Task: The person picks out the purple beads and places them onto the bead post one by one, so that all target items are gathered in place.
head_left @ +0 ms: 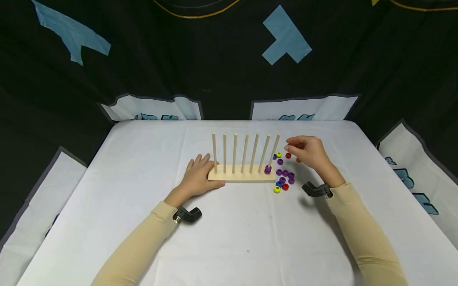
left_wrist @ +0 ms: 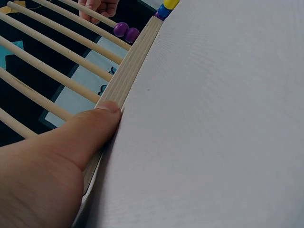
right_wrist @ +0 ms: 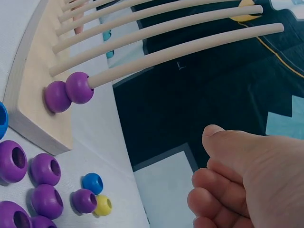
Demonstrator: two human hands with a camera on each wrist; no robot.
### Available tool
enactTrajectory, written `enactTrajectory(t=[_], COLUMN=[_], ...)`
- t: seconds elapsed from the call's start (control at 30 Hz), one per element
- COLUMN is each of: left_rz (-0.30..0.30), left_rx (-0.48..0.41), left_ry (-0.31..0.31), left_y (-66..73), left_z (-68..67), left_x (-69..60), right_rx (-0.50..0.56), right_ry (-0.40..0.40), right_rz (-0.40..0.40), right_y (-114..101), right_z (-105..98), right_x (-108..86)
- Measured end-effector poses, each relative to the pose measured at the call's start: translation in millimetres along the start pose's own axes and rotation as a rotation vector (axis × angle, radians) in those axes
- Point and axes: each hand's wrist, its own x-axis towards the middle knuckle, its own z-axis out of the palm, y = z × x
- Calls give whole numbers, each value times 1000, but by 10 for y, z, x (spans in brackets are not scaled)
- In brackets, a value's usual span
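A wooden peg rack point(head_left: 241, 178) with a row of upright pegs stands on the table. Two purple beads point(head_left: 267, 170) are stacked at the foot of its rightmost peg, also seen as purple beads point(right_wrist: 79, 88) in the right wrist view. My left hand point(head_left: 196, 176) grips the rack's left end, thumb along the front edge, the other fingers behind and beside it. Right of the rightmost peg, my right hand point(head_left: 310, 153) is raised with fingers loosely curled; the right wrist view shows this hand point(right_wrist: 251, 175) with no bead visible in it.
Loose purple beads point(head_left: 285, 173) lie on the table right of the rack, among them a yellow bead point(head_left: 277, 189), a red bead point(head_left: 285, 186), a blue bead point(head_left: 279, 184) and an orange bead point(head_left: 298, 160). A dark curtain point(head_left: 214, 59) hangs behind the white table point(head_left: 232, 238).
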Motion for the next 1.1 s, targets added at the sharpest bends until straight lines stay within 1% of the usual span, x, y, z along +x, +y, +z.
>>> enactTrajectory(t=[0.17,0.4,0.6,0.8,1.1], left_rz=[3,-3,-8,-9,-2], left_rx=[9,1,12,16,17], left_ry=[2,-1,-8,-9,-10], left_y=[-9,1,-1,-13,-13], left_z=[16,6,-15,-19,-13], left_x=[11,-1,-2,-7,-2], right_rx=[24,33,20,33,-26], right_ry=[-7,2,3,-18,-76], right_rz=[29,24,32,45,64], right_y=[35,97,93,108,271], right_z=[32,80,115,171,273], right_x=[-17,-26,-17,-10,-31])
